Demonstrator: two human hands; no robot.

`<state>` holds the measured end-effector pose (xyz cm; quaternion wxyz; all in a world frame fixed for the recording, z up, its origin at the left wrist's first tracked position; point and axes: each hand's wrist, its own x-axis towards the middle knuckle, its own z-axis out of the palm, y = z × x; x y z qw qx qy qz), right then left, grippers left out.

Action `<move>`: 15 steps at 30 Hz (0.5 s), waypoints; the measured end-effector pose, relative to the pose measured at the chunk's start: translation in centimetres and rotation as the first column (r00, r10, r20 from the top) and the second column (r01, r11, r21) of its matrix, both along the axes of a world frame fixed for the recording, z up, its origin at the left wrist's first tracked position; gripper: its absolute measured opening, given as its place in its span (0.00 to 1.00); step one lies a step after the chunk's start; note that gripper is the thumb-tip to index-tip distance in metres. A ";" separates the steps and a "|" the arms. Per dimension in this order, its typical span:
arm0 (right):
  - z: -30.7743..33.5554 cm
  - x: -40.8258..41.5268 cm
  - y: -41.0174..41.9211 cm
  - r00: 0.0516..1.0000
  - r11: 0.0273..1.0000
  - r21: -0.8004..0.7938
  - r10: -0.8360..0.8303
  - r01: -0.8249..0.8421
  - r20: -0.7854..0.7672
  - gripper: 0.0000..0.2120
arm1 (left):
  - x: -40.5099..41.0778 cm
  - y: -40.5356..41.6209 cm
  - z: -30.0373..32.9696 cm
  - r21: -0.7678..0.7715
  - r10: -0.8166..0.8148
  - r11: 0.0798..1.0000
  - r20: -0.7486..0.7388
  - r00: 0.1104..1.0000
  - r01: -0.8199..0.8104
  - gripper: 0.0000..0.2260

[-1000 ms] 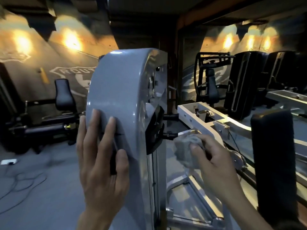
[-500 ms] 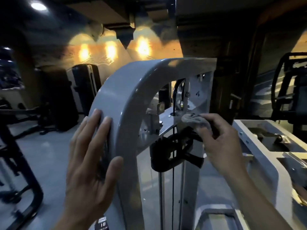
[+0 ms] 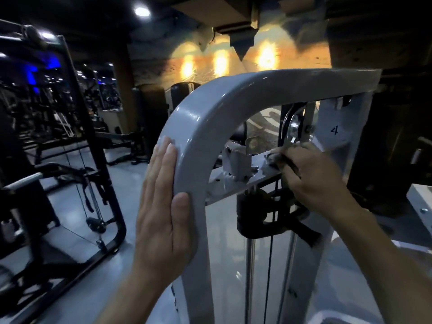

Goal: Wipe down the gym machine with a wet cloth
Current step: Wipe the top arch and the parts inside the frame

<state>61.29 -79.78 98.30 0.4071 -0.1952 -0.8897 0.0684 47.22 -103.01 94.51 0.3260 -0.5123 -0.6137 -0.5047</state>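
A grey gym machine frame (image 3: 205,118) with a curved top corner fills the middle of the head view. My left hand (image 3: 163,206) lies flat against its outer left side, fingers straight and thumb on the front face. My right hand (image 3: 313,176) reaches inside the frame and grips a bunched grey cloth (image 3: 272,159), pressing it on the grey crossbar (image 3: 233,185) just below the pulley wheel (image 3: 292,129). Most of the cloth is hidden under my fingers. A black bracket (image 3: 254,218) and cables hang under the crossbar.
A black cable machine frame (image 3: 98,160) stands on the grey floor to the left. Dark gym equipment fills the far left background. A white machine part (image 3: 420,199) shows at the right edge. Wall lamps glow behind the frame.
The view has swung left and closer to the frame. My right hand with the cloth went from beside the machine into the frame, onto the crossbar. My left hand stays flat on the frame's side.
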 end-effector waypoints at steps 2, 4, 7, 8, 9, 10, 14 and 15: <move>0.0 0.2 -0.1 1.000 1.000 0.016 0.012 -0.012 -0.010 0.07 | 0.0 0.1 0.0 0.010 -0.009 1.000 0.002 1.000 0.009 0.25; -0.3 0.1 -1.2 0.997 0.997 0.054 0.063 -0.061 -0.037 0.07 | 0.1 0.1 0.0 0.014 -0.004 1.000 0.005 1.000 0.004 0.25; -1.3 -0.1 -2.7 0.993 0.984 0.149 0.108 -0.102 -0.038 0.08 | 0.1 0.2 0.1 0.024 0.010 1.000 0.002 1.000 -0.010 0.25; -1.5 0.0 -2.5 0.993 0.983 0.154 0.111 -0.103 -0.044 0.08 | 0.2 0.3 0.0 0.026 0.007 1.000 0.006 1.000 -0.007 0.25; -1.5 0.2 -2.1 0.993 0.984 0.151 0.108 -0.099 -0.054 0.09 | 0.3 0.3 0.0 0.028 0.000 1.000 0.011 1.000 0.000 0.25; -1.5 0.4 -1.7 0.993 0.986 0.145 0.096 -0.085 -0.070 0.08 | 0.3 0.3 0.0 0.031 -0.009 0.999 0.015 1.000 0.008 0.25; -1.9 0.0 -2.2 0.988 0.995 0.093 0.033 -0.019 -0.152 0.07 | 0.3 0.3 0.0 0.042 -0.011 0.999 0.023 1.000 0.010 0.25; -2.1 -0.3 -3.1 0.985 0.995 0.100 0.029 -0.012 -0.173 0.06 | 0.3 0.4 0.0 0.047 -0.007 0.999 0.025 1.000 0.006 0.25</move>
